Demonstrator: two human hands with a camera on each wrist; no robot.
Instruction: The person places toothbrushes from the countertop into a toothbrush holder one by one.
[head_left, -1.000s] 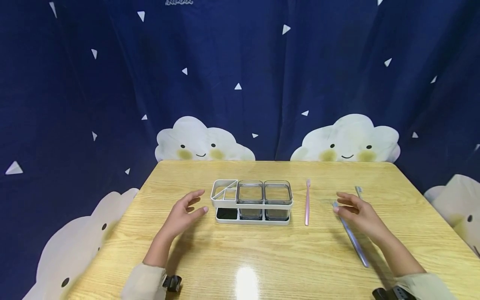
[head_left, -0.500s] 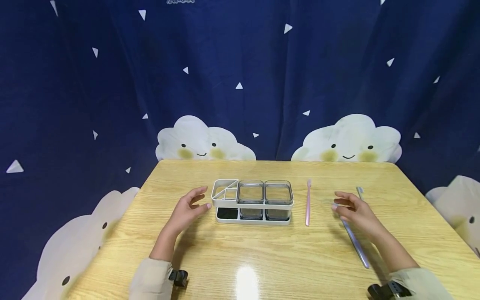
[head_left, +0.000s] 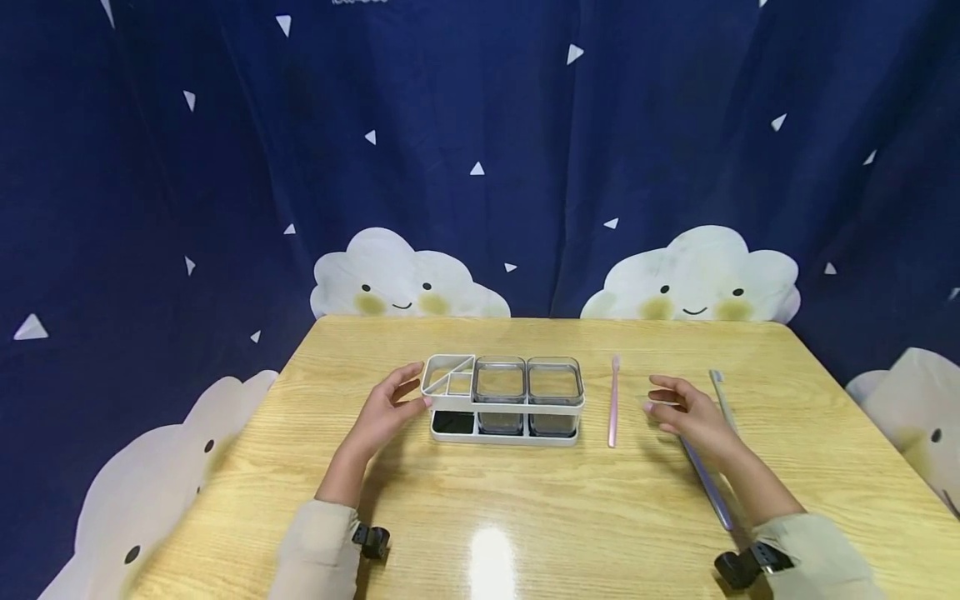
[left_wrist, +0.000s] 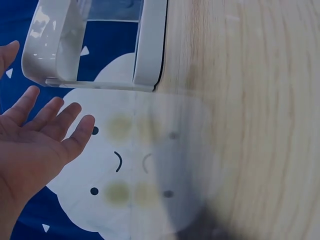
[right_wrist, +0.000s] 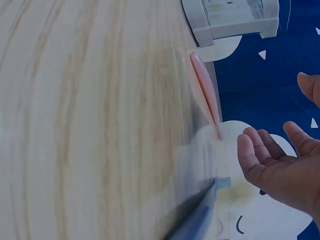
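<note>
A white toothbrush holder (head_left: 528, 408) stands mid-table. Two clear cups (head_left: 501, 423) (head_left: 553, 423) sit in its middle and right bays; its left bay has a divided top. My left hand (head_left: 384, 421) is at the holder's left end, fingers spread and loosely bent; a gap shows between fingers and holder (left_wrist: 150, 45) in the left wrist view. My right hand (head_left: 696, 421) hovers with relaxed fingers, holding nothing, between a pink toothbrush (head_left: 613, 404) and a grey-green toothbrush (head_left: 720, 392). It partly covers a blue-purple toothbrush (head_left: 708, 490), whose head is hidden in the head view.
The wooden table (head_left: 420, 517) ends at a dark blue curtain (head_left: 420, 108) printed with clouds and triangles. Black wrist cameras sit on both cuffs (head_left: 318, 542). A light glare lies on the table's front middle.
My left hand has moved right and slightly forward, up to the holder's end. My right hand has drifted left toward the pink toothbrush, uncovering more of the grey-green one. The toothbrushes and holder stay put.
</note>
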